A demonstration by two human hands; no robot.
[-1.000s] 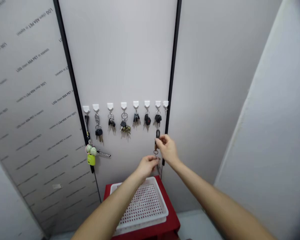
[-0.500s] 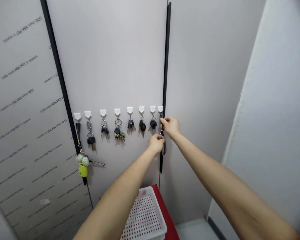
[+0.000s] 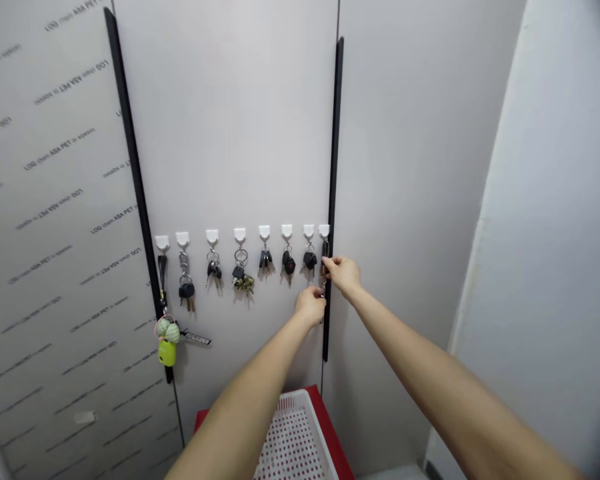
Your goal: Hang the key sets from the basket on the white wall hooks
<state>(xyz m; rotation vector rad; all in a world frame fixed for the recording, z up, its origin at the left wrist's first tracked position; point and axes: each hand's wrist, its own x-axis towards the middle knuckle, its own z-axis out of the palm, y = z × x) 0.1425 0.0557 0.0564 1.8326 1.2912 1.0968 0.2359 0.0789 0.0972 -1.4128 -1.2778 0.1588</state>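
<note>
Along the far left, see a printed panel (image 3: 65,220) with dark lettering in slanting rows and, low down, a small pale patch (image 3: 85,418). Next to it, see the left black strip (image 3: 135,173), leaning. From there, follow a row of eight white hooks (image 3: 239,235) across the plain middle panel (image 3: 230,120). On the first, find a black strap (image 3: 162,270) with pale green balls (image 3: 173,333), a bright yellow-green tag (image 3: 167,353) and a dark strip tag (image 3: 198,339) sticking out to the right. On the second, find a metal clasp (image 3: 184,262) above dark-headed keys (image 3: 186,291); on the third, a small bunch (image 3: 214,269); on the fourth, a wide ring (image 3: 241,249) with black and brassy pieces (image 3: 243,281); on the fifth, sixth and seventh, more black-headed bunches (image 3: 289,263). Below, partly behind the left forearm (image 3: 240,407), see a white perforated basket (image 3: 294,437) on a red stand (image 3: 329,427).

Below the seventh hook (image 3: 309,231), find the left hand (image 3: 310,307) with thumb and fingertips drawn nearly together on the metal lower part of a keychain (image 3: 325,249). Find that keychain upright at the edge of the right black strip (image 3: 336,160), directly beneath the eighth hook (image 3: 324,231); cannot tell whether looped over it. With the right hand (image 3: 344,275), slightly higher and on the far side, pinch its brown middle between thumb and fingers. Further right, see a plain grey panel (image 3: 405,200) and then a white wall (image 3: 555,220).
</note>
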